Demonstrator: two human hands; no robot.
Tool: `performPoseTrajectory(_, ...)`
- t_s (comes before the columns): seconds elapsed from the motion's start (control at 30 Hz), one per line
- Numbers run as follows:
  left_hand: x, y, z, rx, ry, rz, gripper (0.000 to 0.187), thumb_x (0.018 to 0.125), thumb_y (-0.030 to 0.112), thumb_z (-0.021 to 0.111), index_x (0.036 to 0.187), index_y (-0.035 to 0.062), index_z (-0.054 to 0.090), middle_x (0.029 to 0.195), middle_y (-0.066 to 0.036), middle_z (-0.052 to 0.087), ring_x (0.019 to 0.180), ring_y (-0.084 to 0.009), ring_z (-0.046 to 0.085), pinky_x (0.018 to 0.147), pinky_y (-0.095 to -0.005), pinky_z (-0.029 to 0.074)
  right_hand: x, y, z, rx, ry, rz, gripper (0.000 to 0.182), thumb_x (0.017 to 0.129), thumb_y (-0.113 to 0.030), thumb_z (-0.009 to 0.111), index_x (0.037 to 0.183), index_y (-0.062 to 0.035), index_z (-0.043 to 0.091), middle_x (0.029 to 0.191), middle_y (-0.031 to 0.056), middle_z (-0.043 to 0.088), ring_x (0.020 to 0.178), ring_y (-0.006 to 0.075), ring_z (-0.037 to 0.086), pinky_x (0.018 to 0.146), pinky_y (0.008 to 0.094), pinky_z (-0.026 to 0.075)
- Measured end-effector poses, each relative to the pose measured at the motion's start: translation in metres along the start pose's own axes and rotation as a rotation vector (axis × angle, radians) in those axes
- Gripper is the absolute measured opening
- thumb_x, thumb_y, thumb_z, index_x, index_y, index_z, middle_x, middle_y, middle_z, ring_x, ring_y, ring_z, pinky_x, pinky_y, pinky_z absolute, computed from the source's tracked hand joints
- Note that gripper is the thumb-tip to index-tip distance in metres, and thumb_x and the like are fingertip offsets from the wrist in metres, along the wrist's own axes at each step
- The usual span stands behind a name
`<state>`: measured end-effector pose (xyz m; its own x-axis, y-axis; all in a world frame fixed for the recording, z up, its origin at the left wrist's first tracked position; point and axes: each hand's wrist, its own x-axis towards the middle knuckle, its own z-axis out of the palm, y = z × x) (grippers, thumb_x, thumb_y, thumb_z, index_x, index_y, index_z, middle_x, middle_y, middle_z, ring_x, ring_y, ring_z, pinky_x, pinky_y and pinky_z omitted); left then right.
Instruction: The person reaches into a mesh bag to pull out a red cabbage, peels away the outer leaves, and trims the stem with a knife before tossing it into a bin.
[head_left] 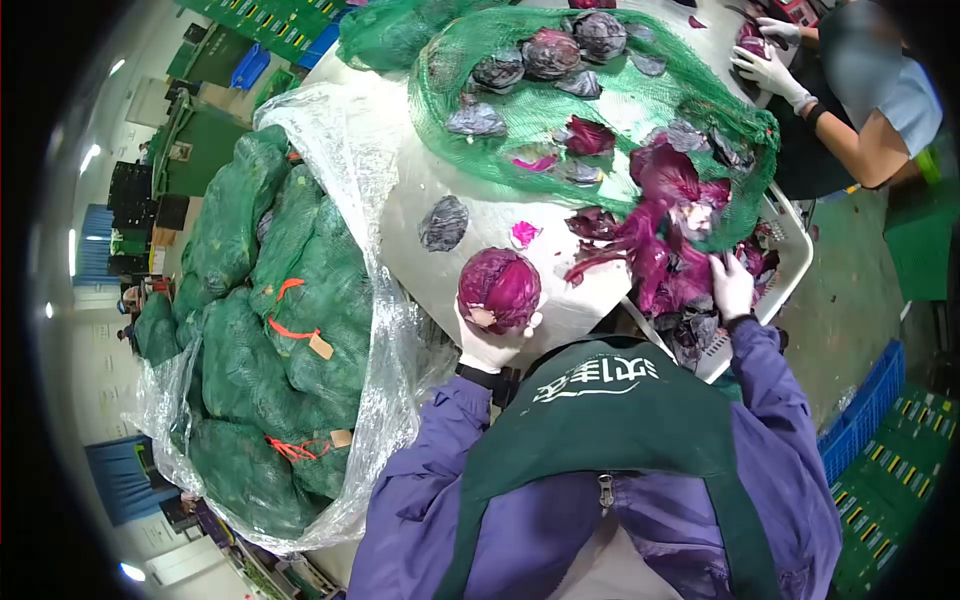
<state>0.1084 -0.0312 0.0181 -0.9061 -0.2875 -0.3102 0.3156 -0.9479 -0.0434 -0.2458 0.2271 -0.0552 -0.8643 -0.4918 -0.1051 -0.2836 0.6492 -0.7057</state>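
Holding a red cabbage in the left hand, right hand at loose leaves

Left hand [488,345], white-gloved: curled round the near underside of the red cabbage [500,285], fingertips showing on its right side. Cabbage sits in that hand, at the near edge of the pale surface [585,308]. Right hand [733,288], also gloved: over the white crate [797,290], touching the heap of purple leaves [665,275]. Fingers partly hidden; can't tell if they pinch a leaf or just rest.

Just beyond the left hand: pink scrap [524,234] and a dark loose leaf [443,223]. Farther beyond both hands: green net [425,95] with more cabbages [551,53] on it. Left of the left hand: full mesh sacks [285,300] in clear plastic [392,340]. Well beyond the right hand, a co-worker's hands [768,68] are at another cabbage.

Risks: round, smooth-looking cabbage could roll off the left palm, since it seems held from one side only, and drop past the edge. Leaves overhanging the crate rim could slide to the floor if the right hand drags them. Net lies against the heap; pulling leaves could snag it and shift the cabbages on it.
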Motion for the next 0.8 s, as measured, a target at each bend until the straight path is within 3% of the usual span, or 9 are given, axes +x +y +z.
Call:
performPoseTrajectory(0.17,0.01,0.002,-0.001,-0.02,0.016,-0.055,0.087,0.081,0.066,0.052,0.146,0.0101,0.036,0.136,-0.03,0.044,0.091,-0.0443,0.062,0.07,-0.0479,0.057,-0.021,0.073,-0.05,-0.218,0.292,0.128,0.039,0.089,-0.023,0.07,0.121,-0.0022,0.06,0.075,0.0046,0.061,0.067,0.0135,0.056,0.07,0.0283,0.049)
performPoseTrajectory(0.23,0.022,0.006,0.01,0.101,0.175,-0.081,0.085,0.081,0.072,0.046,0.143,0.0133,0.04,0.133,-0.022,0.051,0.098,-0.046,0.059,0.069,-0.0472,0.058,-0.024,0.024,-0.052,0.102,0.258,0.111,0.043,0.089,-0.018,0.07,0.126,-0.0021,0.057,0.079,-0.0004,0.058,0.072,0.0066,0.054,0.069,0.0234,0.047)
performPoseTrajectory(0.3,0.042,0.007,0.038,0.244,0.288,-0.144,0.092,0.082,0.075,0.046,0.145,0.0084,0.036,0.132,-0.025,0.052,0.102,-0.0449,0.062,0.069,-0.0479,0.059,-0.027,-0.058,-0.041,0.266,0.112,-0.122,0.043,0.087,-0.015,0.071,0.126,-0.0028,0.058,0.088,0.0005,0.064,0.078,0.0057,0.056,0.071,0.0234,0.048)
performPoseTrajectory(0.43,0.093,-0.022,0.111,0.738,0.23,-0.159,0.071,0.096,0.057,0.048,0.145,0.0069,0.036,0.133,-0.017,0.054,0.11,-0.0299,0.064,0.079,-0.0455,0.061,-0.022,-0.177,-0.018,0.939,-0.545,0.144,0.049,0.088,-0.017,0.071,0.132,-0.0044,0.053,0.093,0.002,0.067,0.064,0.0037,0.055,0.055,0.0187,0.044)
performPoseTrajectory(0.5,0.116,-0.009,0.093,1.272,-0.086,-0.18,0.07,0.095,0.053,0.052,0.145,0.006,0.036,0.132,-0.016,0.056,0.111,-0.0259,0.064,0.087,-0.0408,0.057,0.011,-0.173,0.01,1.006,-0.597,0.18,0.04,0.09,-0.031,0.07,0.12,-0.0088,0.058,0.082,0.0,0.065,0.05,0.0061,0.05,0.043,0.0209,0.041)
performPoseTrajectory(0.53,0.119,-0.012,0.119,1.155,0.003,-0.196,0.067,0.095,0.045,0.057,0.145,0.0059,0.035,0.134,-0.015,0.055,0.115,-0.0218,0.061,0.092,-0.0373,0.053,0.039,-0.158,0.004,1.057,-0.756,0.497,0.041,0.09,-0.047,0.066,0.108,-0.0113,0.059,0.076,-0.0007,0.06,0.045,0.0096,0.05,0.038,0.0226,0.04)
performPoseTrajectory(0.57,0.125,-0.012,0.137,1.155,-0.009,-0.186,0.067,0.095,0.045,0.057,0.145,0.0059,0.035,0.134,-0.015,0.055,0.115,-0.0218,0.061,0.092,-0.0373,0.053,0.058,-0.152,0.02,1.278,-0.62,0.506,0.05,0.088,-0.059,0.06,0.103,-0.0115,0.059,0.073,0.0004,0.059,0.045,0.0108,0.049,0.036,0.0231,0.039)
performPoseTrajectory(0.7,0.172,0.011,0.153,1.463,-0.044,0.004,0.056,0.094,0.025,0.064,0.142,0.0048,0.044,0.13,-0.009,0.056,0.119,-0.0173,0.055,0.097,-0.0338,0.044,0.132,-0.146,0.016,1.502,-0.642,0.528,0.061,0.085,-0.07,0.055,0.108,-0.0132,0.058,0.072,0.0005,0.054,0.043,0.0108,0.04,0.036,0.0234,0.031)
performPoseTrajectory(0.8,0.226,0.06,0.11,1.817,0.106,0.313,0.059,0.086,0.03,0.073,0.133,0.0001,0.053,0.129,-0.014,0.057,0.116,-0.0225,0.055,0.099,-0.0338,0.044,0.202,-0.151,0.019,1.599,-0.468,0.56,0.055,0.085,-0.07,0.055,0.106,-0.0191,0.057,0.072,-0.0011,0.052,0.042,0.009,0.037,0.036,0.0211,0.029)
